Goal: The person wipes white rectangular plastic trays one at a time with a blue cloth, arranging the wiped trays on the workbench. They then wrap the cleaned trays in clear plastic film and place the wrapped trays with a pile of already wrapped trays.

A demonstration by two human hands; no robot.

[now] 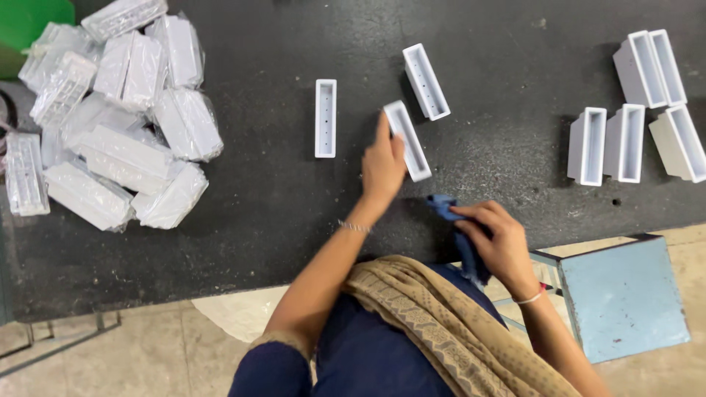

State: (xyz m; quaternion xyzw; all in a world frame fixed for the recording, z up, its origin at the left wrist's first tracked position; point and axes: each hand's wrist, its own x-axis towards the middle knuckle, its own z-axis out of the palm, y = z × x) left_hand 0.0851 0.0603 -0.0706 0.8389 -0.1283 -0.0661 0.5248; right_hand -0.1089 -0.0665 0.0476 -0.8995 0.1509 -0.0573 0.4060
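Hands | left hand [383, 163] grip rests released on white plastic tray [408, 140], steady it flat on desk [294, 213] | right hand [501, 242] grip clenched on blue cloth [463, 242], just right of tray

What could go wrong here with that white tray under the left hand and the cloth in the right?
1. The left hand touches only one end of the white tray, so it may pivot or slide on the dark table.
2. The blue cloth in the right hand hangs at the table edge and could snag or drop.
3. A second open tray lies close by and might get knocked.
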